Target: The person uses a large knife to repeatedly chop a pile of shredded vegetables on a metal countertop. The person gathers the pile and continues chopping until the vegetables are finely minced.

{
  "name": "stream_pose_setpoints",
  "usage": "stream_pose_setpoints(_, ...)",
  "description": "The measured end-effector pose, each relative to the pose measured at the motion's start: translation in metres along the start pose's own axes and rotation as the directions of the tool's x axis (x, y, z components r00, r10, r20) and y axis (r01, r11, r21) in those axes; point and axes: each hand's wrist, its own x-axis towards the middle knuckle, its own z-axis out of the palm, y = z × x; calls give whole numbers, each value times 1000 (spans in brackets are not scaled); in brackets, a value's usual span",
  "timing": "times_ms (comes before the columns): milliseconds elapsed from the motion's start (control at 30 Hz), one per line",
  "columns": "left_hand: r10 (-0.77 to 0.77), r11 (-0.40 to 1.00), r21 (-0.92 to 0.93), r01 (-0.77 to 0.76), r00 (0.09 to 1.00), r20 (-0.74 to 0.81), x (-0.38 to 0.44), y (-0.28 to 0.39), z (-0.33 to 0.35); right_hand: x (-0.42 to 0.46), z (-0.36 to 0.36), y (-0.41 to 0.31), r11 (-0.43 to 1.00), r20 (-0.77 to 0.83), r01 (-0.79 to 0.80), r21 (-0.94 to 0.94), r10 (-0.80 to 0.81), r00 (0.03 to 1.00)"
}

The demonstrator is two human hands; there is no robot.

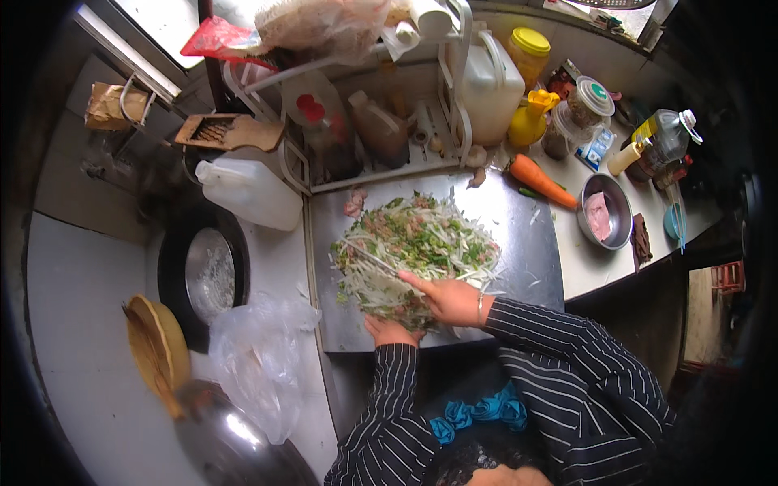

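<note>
A heap of shredded white vegetable, chopped greens and minced meat [437, 234] covers much of a metal worktop [529, 255]. My right hand [459, 302] grips a kitchen knife, apparently a cleaver [372, 259], whose blade lies tilted across the near left part of the heap. Its handle is hidden in my fist. At the heap's near edge, my left hand [392, 332] rests against the shreds with thumb and fingers apart, just below the blade. Some of its fingertips are covered by the food. A small piece of raw meat [355, 203] lies at the heap's far left.
Right of the worktop are a carrot [543, 181] and a metal bowl [626, 212] with pink meat [598, 216]. A white rack [389, 179] with bottles stands behind. Leftward are a plastic jug [252, 193], a wok [170, 273], a plastic bag [261, 352] and a metal lid [237, 443].
</note>
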Motion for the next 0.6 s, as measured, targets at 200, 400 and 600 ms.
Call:
stream_pose_setpoints(200,23,999,41,-24,999,31,3,2,4,8,-7,13,986,43,-158,-50,160,986)
stream_pose_setpoints(400,15,1000,21,-15,1000,-3,3,-2,9,5,-19,12,982,60,-175,-68,179,982)
stream_pose_setpoints(600,2,1000,6,-2,1000,10,5,3,-3,5,-22,15,985,54,-156,-70,160,986)
